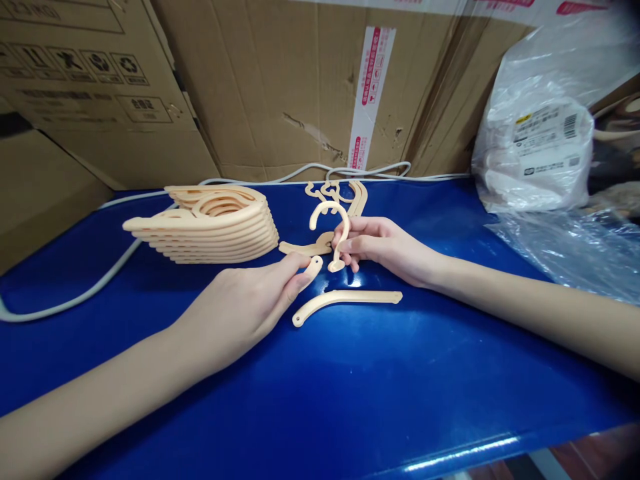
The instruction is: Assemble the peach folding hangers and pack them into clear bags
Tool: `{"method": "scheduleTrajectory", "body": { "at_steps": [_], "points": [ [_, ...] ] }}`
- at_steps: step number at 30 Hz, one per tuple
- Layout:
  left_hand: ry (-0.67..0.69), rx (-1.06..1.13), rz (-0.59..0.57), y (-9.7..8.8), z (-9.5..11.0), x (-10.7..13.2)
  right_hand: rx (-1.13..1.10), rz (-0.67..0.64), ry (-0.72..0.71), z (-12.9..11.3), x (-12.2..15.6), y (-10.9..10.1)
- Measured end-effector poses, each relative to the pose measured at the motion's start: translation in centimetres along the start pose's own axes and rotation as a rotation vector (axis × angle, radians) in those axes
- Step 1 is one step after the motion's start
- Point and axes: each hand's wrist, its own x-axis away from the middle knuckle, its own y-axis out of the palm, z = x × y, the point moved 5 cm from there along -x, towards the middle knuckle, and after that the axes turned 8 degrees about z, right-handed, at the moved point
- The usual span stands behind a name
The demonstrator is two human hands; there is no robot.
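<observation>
Pinched in my right hand (pixel 383 247) is a beige plastic hanger hook (pixel 344 220), upright with its small flat foot pointing down. My left hand (pixel 250 297) grips a beige hanger arm (pixel 315 265); its rounded end with a hole sticks out past the fingers, close to the hook's foot but apart from it. Another curved hanger arm (pixel 350 297) lies on the blue table (pixel 400 387) just in front of both hands. Behind the fingers lies a further beige hanger piece (pixel 300 249), partly hidden.
At the left stands a neat stack of beige hangers (pixel 210 230). More loose hooks (pixel 325 192) and curved arms (pixel 358 198) lie at the back. A white cable (pixel 75 303) runs along the left and rear. Cardboard boxes (pixel 290 87) wall the back; a plastic-wrapped roll (pixel 540 153) sits right.
</observation>
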Motion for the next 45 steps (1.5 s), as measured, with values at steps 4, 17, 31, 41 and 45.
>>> {"method": "scheduleTrajectory", "body": {
  "at_steps": [4, 17, 31, 41, 45],
  "points": [
    [0.068, -0.009, -0.016, 0.1, 0.0, 0.0, -0.013, 0.005, 0.012, -0.1, 0.1, 0.1],
    [0.118, -0.027, 0.004, -0.8, 0.8, -0.3, -0.076, 0.042, 0.074, -0.3, 0.2, 0.0],
    [0.078, 0.030, -0.058, -0.8, 1.3, -0.3, -0.109, 0.051, 0.078, -0.3, 0.2, -0.1],
    [0.050, 0.031, -0.082, -1.0, 1.7, -0.2, -0.152, 0.053, 0.074, -0.3, 0.2, -0.2],
    [0.043, 0.034, -0.083, -1.0, 1.6, -0.2, -0.158, 0.061, 0.080, -0.3, 0.1, -0.3]
  ]
}}
